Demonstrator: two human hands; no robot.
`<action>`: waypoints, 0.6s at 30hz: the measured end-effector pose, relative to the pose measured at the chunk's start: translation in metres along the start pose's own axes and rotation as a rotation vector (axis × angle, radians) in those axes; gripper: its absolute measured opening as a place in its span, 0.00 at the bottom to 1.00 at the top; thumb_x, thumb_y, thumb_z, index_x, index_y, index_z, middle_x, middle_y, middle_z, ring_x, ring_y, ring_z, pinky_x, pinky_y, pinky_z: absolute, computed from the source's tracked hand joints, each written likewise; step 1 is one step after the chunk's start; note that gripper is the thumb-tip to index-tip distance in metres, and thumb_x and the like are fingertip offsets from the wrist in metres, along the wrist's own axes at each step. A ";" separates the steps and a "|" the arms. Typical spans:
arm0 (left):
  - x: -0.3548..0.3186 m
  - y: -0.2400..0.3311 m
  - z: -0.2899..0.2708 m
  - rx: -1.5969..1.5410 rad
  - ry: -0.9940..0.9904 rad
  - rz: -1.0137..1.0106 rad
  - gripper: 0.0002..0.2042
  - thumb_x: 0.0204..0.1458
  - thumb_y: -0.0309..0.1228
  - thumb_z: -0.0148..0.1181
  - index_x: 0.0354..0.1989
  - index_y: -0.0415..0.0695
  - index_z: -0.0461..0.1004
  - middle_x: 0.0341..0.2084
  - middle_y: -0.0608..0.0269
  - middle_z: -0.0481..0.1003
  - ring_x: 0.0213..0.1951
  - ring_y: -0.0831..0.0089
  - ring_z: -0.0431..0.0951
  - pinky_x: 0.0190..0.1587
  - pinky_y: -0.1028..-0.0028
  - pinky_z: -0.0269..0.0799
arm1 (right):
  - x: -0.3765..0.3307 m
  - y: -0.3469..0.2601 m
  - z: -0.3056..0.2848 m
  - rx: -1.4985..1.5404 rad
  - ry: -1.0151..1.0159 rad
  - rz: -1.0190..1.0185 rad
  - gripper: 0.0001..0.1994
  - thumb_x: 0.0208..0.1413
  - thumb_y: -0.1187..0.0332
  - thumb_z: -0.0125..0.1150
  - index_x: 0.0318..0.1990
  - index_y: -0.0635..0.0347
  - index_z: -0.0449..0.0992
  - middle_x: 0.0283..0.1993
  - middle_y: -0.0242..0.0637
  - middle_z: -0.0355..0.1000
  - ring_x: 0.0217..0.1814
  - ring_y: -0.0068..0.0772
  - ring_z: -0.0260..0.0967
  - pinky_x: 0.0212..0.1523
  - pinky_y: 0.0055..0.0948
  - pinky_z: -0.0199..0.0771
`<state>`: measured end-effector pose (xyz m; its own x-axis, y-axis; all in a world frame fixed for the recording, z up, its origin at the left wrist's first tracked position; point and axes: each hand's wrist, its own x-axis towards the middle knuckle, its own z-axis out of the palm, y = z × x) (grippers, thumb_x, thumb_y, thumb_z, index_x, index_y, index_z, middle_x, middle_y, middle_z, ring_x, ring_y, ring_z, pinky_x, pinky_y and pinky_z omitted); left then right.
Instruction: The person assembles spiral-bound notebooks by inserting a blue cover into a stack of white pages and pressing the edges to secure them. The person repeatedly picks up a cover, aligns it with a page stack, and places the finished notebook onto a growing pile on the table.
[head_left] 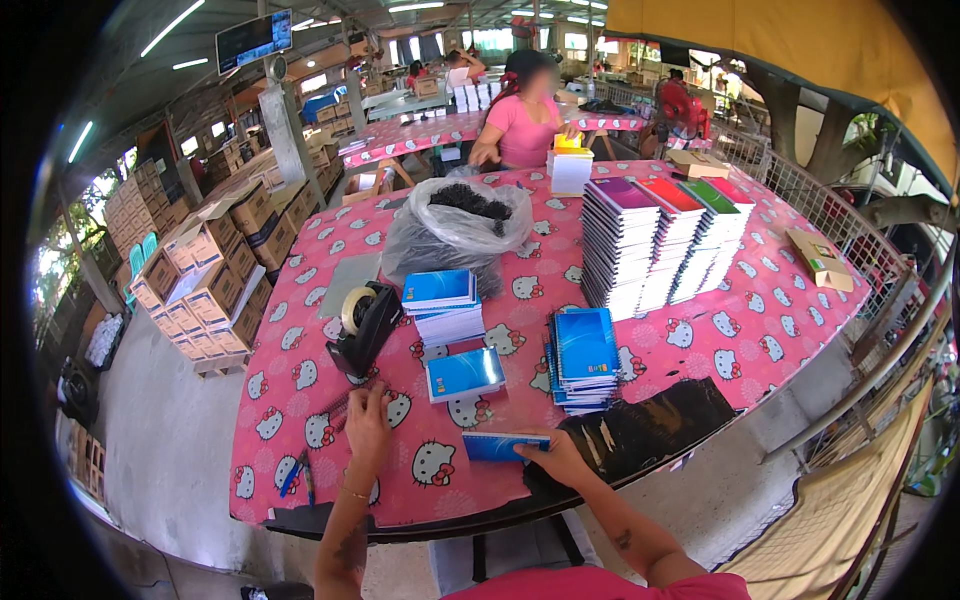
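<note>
No wording can be read with certainty. Small multicoloured marks stand near the lower right corner of the top blue notebook (pixel 585 345), and dark print on the brown cartons (pixel 198 248) is too small.

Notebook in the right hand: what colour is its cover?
Blue; the notebook shows best in the head view.
</note>
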<state>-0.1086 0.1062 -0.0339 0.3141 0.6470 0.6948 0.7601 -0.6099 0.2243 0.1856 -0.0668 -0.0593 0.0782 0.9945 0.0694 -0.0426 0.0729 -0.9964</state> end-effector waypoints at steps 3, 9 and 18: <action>-0.015 0.058 -0.026 -0.364 -0.165 -0.117 0.10 0.57 0.23 0.59 0.46 0.41 0.78 0.31 0.57 0.74 0.29 0.62 0.76 0.30 0.67 0.73 | -0.003 0.002 0.003 -0.035 0.030 0.010 0.14 0.60 0.71 0.64 0.52 0.63 0.79 0.38 0.28 0.77 0.35 0.16 0.69 0.37 0.21 0.71; -0.023 0.109 -0.043 -0.672 -0.315 -0.264 0.07 0.55 0.24 0.63 0.42 0.39 0.79 0.30 0.57 0.76 0.27 0.69 0.77 0.28 0.73 0.71 | 0.004 0.004 0.001 -0.022 0.059 -0.020 0.14 0.60 0.75 0.62 0.54 0.64 0.78 0.42 0.31 0.78 0.36 0.18 0.72 0.38 0.21 0.75; -0.025 0.101 -0.020 -0.685 -0.238 -0.234 0.08 0.56 0.25 0.63 0.43 0.39 0.80 0.31 0.58 0.79 0.30 0.71 0.79 0.32 0.74 0.72 | 0.012 0.001 0.000 -0.019 0.039 -0.057 0.15 0.61 0.77 0.61 0.55 0.66 0.77 0.50 0.35 0.76 0.44 0.20 0.72 0.42 0.21 0.76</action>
<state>-0.0509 0.0191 -0.0146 0.3609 0.8284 0.4283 0.3233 -0.5419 0.7757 0.1864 -0.0551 -0.0591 0.1182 0.9851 0.1247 -0.0177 0.1277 -0.9917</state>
